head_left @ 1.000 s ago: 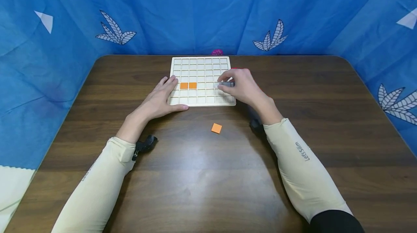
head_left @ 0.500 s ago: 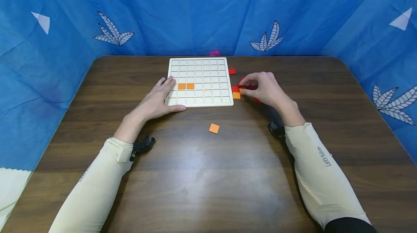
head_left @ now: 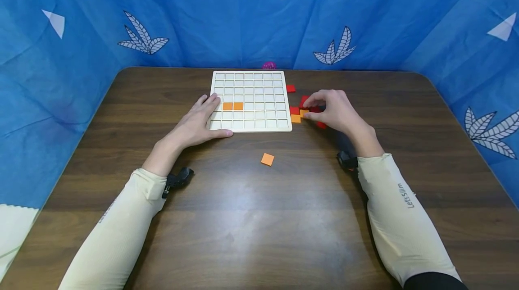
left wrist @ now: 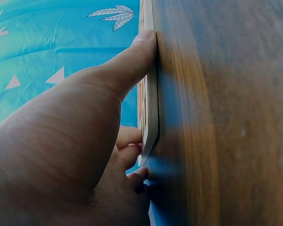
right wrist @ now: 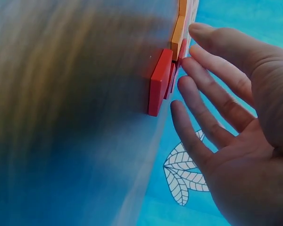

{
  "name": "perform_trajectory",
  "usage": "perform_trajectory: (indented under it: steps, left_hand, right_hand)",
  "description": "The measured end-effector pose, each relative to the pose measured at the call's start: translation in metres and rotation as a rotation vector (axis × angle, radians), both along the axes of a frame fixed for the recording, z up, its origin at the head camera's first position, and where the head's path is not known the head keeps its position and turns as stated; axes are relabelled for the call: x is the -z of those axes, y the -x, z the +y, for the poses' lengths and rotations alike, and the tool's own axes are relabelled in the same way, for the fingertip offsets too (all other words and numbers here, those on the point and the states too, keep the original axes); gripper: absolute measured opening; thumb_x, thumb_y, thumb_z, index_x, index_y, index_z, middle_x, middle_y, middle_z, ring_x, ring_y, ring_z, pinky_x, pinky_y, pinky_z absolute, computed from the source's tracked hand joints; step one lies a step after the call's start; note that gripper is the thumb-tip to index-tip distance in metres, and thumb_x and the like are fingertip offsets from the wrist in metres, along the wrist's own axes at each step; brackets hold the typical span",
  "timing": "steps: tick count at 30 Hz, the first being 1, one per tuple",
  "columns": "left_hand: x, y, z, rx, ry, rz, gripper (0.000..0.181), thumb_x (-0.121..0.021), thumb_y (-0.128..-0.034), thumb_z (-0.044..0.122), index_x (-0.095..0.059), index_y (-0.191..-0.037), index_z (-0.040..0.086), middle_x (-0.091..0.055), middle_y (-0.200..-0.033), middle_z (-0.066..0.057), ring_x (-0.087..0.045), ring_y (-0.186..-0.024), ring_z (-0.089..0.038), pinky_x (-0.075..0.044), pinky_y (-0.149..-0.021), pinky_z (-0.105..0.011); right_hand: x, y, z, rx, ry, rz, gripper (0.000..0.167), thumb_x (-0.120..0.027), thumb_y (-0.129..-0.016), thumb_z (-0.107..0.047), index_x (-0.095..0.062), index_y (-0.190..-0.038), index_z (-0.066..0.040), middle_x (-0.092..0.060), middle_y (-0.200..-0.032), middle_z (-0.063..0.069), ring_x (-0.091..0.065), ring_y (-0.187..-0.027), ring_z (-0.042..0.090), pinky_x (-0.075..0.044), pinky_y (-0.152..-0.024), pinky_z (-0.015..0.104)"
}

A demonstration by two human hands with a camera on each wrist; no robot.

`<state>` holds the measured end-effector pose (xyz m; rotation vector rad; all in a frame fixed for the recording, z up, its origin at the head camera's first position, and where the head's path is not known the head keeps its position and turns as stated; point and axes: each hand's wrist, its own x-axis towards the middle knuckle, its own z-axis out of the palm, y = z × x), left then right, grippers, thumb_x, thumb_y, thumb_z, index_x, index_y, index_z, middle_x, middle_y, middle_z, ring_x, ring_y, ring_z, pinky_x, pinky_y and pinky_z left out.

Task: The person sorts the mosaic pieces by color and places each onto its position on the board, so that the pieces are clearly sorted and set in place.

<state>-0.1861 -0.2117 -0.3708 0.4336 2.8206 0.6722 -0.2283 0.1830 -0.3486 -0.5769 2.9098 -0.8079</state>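
A white grid board (head_left: 259,123) lies on the table, with two orange tiles (head_left: 228,106) side by side in its cells. My left hand (head_left: 188,123) rests spread at the board's left side, its thumb on the near edge; the left wrist view shows the thumb (left wrist: 146,40) against the board's rim (left wrist: 152,103). Right of the board, my right hand (head_left: 338,112) hovers low over loose red and orange tiles, its thumb by an orange tile (head_left: 304,113). In the right wrist view its fingers are extended and apart, near an orange tile (right wrist: 178,40) and a red tile (right wrist: 159,84).
A lone orange tile (head_left: 267,159) lies on the table nearer than the board. One red tile (head_left: 290,88) sits by the board's right edge, farther back. Behind the brown table (head_left: 243,236) hangs a blue patterned cloth (head_left: 211,15).
From over the board's right side, my right hand has moved right to the loose tiles, uncovering the board's cells and several tiles. My left hand has stayed on the board.
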Motion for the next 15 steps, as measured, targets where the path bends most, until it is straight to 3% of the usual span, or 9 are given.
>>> perform_trajectory:
  steps: [7,15]
  left_hand:
    - [-0.0005,-0.0004,-0.0003,0.003,0.001,-0.001,0.113,-0.076,-0.0900,0.060,-0.017,-0.169,0.005,-0.007,-0.179,-0.010,0.000,-0.165,-0.035,-0.011,-0.131,-0.057]
    - [-0.0012,0.0000,0.0008,0.003,0.008,0.000,0.113,-0.076,-0.0902,0.060,-0.016,-0.169,0.005,-0.007,-0.179,-0.010,0.000,-0.165,-0.035,-0.012,-0.131,-0.057]
  right_hand:
    - [-0.0014,0.0004,-0.0005,-0.005,-0.035,-0.018,0.038,-0.087,-0.089,-0.025,-0.078,-0.122,-0.009,-0.072,-0.124,0.015,-0.060,-0.116,0.035,-0.052,-0.105,0.053]
    - [-0.0015,0.0003,-0.0013,-0.017,-0.052,-0.049,0.029,-0.087,-0.089,-0.018,-0.079,-0.116,-0.011,-0.072,-0.117,0.012,-0.056,-0.111,0.032,-0.052,-0.099,0.050]
